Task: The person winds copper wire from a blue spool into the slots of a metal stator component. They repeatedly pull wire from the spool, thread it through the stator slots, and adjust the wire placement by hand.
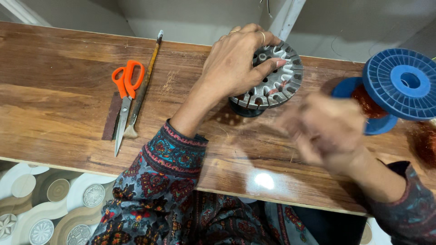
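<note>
Wooden planking, worn and glossy, forms the bench (68, 90) on which a round slotted metal core (272, 79) is stood, just at 1 o'clock of centre. It is clasped from above by the left hand (234, 61), fingers curled over its rim. The right hand (324, 131) is blurred at 4 o'clock of the core, nearby; its grip cannot be told. A blue spool (399, 84) of copper wire lies at 3 o'clock. Orange-handled scissors (125, 97) and a brush (143, 86) are left at 9 o'clock.
</note>
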Demonstrator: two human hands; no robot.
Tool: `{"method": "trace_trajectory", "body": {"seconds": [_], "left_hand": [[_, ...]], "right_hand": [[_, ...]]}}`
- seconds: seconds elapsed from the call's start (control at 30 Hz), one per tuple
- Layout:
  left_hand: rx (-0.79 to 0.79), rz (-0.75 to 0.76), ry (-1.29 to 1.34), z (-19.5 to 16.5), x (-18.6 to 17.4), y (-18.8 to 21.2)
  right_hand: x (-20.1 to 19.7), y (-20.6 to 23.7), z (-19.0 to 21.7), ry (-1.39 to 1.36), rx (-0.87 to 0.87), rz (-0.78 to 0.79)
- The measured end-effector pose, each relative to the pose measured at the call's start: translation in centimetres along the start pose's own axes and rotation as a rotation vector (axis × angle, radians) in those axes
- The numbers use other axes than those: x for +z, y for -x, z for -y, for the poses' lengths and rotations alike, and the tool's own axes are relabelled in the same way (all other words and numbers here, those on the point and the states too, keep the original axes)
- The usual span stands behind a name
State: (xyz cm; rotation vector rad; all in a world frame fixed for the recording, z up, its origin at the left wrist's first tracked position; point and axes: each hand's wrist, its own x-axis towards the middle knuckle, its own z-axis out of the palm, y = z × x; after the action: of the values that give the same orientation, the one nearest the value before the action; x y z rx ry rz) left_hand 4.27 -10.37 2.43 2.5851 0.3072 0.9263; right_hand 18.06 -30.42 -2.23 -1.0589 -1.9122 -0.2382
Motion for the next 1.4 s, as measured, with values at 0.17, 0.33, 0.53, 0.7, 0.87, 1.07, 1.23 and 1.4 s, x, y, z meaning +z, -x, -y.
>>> {"method": "trace_trajectory", "body": {"seconds": [0.17,0.33,0.53,0.7,0.87,1.07,1.23,1.4], "left_hand": [[0.006,-0.010,-0.002,0.1,0.1,0.1],[-0.004,0.001,-0.016,0.2,0.3,0.0],[0.008,-0.005,-0.024,0.2,0.3,0.0],[-0.020,0.007,-0.016,0.0,0.2,0.1],[0.011,-0.010,-0.004,0.0,0.1,0.2],[-0.009,0.002,-0.007,-0.1,0.1,0.0],[-0.017,0.012,-0.035,0.0,0.2,-0.1],[-0.029,0.012,-0.022,0.0,0.3,-0.1]], "right_hand": [[-1.0,-0.3,1.4,-0.238,0.228,0.592],[-5.7,-3.3,0.4,-0.414,0.152,0.394],[-5.5,-1.1,0.1,-0.047,0.428,-0.152],[-4.6,-2.3,0.8,0.627,0.243,-0.124],[-1.8,-5.1,2.8,0.974,-0.100,-0.041],[-1.5,-4.4,2.9,0.772,-0.018,0.199],[-2.0,-2.4,1.6,0.654,0.154,0.250],[-2.6,-1.2,0.4,0.268,0.263,0.066]]}}
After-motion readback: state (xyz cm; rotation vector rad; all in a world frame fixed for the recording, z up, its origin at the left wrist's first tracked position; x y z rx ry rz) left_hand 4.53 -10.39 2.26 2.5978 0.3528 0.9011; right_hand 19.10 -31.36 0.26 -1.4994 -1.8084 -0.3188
